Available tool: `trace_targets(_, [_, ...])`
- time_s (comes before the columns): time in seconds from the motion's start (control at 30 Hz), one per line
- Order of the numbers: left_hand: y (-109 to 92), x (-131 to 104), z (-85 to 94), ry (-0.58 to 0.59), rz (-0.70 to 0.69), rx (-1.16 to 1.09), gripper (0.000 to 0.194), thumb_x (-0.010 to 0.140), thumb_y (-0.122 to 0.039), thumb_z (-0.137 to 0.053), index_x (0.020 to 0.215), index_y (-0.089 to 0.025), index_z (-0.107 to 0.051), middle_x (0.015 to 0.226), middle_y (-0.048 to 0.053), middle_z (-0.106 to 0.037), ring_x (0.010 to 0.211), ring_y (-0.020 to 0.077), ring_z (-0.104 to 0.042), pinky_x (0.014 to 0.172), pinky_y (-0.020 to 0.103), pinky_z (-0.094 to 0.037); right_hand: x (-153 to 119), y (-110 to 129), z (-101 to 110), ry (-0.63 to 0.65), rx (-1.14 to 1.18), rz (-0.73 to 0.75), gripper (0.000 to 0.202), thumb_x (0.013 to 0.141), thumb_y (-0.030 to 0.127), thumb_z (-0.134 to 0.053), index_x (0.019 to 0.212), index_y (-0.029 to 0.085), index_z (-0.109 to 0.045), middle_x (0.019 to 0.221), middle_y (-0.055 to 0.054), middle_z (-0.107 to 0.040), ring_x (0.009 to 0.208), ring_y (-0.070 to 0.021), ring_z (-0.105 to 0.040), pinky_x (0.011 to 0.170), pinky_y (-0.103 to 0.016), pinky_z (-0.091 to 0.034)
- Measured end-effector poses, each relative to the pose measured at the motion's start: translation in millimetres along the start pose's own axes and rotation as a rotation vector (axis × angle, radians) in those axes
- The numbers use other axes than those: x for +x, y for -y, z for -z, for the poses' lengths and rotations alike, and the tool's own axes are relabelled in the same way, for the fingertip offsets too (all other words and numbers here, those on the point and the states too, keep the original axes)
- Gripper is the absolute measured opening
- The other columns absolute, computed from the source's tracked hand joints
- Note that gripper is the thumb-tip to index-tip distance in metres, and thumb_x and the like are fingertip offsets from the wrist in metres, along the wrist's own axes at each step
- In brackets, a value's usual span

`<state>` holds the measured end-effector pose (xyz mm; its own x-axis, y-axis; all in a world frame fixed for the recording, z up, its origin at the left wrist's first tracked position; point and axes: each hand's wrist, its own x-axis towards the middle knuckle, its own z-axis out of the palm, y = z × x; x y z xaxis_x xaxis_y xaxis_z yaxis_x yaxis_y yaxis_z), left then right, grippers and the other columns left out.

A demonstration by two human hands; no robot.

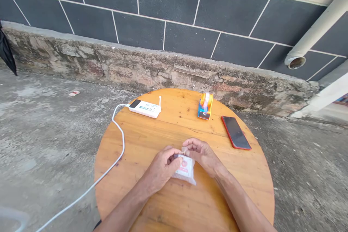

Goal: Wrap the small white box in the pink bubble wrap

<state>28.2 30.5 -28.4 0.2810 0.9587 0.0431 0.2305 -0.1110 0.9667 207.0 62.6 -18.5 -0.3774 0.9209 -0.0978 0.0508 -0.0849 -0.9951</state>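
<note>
A small clear plastic bag (185, 175) with a white packet inside, printed in red, is between my hands near the middle of the round wooden table (152, 134). My left hand (164, 165) grips the bag's left side and top, its thumb lying over the packet. At the bag's top end, my right hand (199, 154) pinches the plastic between thumb and fingers. The print on the packet is too small to read. Parts of the bag's upper edge are hidden by my fingers.
Toward the back of the table stands an orange and blue tape dispenser (206, 107). A phone in a red case (236, 133) lies at the right. At the back left is a white device (145, 108) with a white cable (123, 141) running off the table. Beyond is a tiled wall (141, 29).
</note>
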Motion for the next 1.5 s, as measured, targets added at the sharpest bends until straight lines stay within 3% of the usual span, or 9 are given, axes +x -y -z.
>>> trace_targets(0.43, [1, -1, 1.6, 0.004, -0.004, 0.006, 0.024, 0.082, -0.027, -0.049, 0.091, -0.016, -0.068, 0.083, 0.003, -0.057, 0.073, 0.0158, -0.054, 0.064, 0.024, -0.044, -8, 21, -3, -0.022, -0.158, -0.053, 0.038, 0.07, 0.044, -0.074, 0.095, 0.017, -0.063, 0.083, -0.003, -0.065, 0.076, -0.0161, -0.06, 0.07, -0.03, -0.045])
trace_targets(0.7, [1, -2, 1.4, -0.031, -0.051, 0.033, 0.022, 0.082, -0.026, -0.05, 0.086, -0.017, -0.069, 0.081, 0.003, -0.058, 0.074, 0.0161, -0.055, 0.065, 0.025, -0.044, -13, 24, -14, -0.089, -0.267, -0.002, 0.031, 0.065, 0.032, -0.077, 0.09, 0.018, -0.064, 0.085, -0.003, -0.066, 0.08, -0.0178, -0.061, 0.075, -0.033, -0.048])
trace_targets(0.93, [0, -4, 2.9, -0.021, -0.036, 0.002, 0.025, 0.081, -0.026, -0.049, 0.094, -0.018, -0.069, 0.087, 0.004, -0.06, 0.08, 0.0176, -0.056, 0.068, 0.026, -0.046, -15, 20, -17, -0.121, -0.342, 0.025, 0.017, 0.08, 0.034, -0.06, 0.075, 0.018, -0.062, 0.067, 0.0, -0.062, 0.063, -0.0151, -0.056, 0.06, -0.028, -0.043])
trace_targets(1.2, [-4, -5, -1.0, -0.073, 0.005, 0.023, 0.029, 0.08, -0.027, -0.052, 0.103, -0.016, -0.066, 0.094, 0.006, -0.064, 0.083, 0.0189, -0.059, 0.074, 0.029, -0.048, -18, 6, -20, -0.271, -0.512, 0.229, 0.01, 0.085, 0.024, -0.052, 0.08, 0.021, -0.06, 0.087, -0.004, -0.062, 0.082, -0.0184, -0.057, 0.069, -0.028, -0.043])
trace_targets(1.37, [-6, -6, -5.4, -0.113, 0.024, 0.104, 0.03, 0.081, -0.026, -0.052, 0.105, -0.015, -0.064, 0.092, 0.007, -0.065, 0.08, 0.019, -0.06, 0.076, 0.031, -0.048, -22, 5, -26, -0.326, -0.682, 0.215, 0.013, 0.087, 0.021, -0.047, 0.078, 0.022, -0.055, 0.073, -0.001, -0.058, 0.069, -0.0169, -0.054, 0.063, -0.028, -0.039])
trace_targets(1.5, [-5, -7, -7.0, -0.122, 0.025, 0.144, 0.029, 0.082, -0.026, -0.051, 0.106, -0.016, -0.064, 0.094, 0.007, -0.065, 0.082, 0.0196, -0.06, 0.077, 0.031, -0.047, -23, 6, -32, -0.359, -0.784, 0.25, 0.013, 0.088, 0.019, -0.042, 0.078, 0.021, -0.051, 0.075, -0.003, -0.058, 0.07, -0.0181, -0.055, 0.064, -0.029, -0.039])
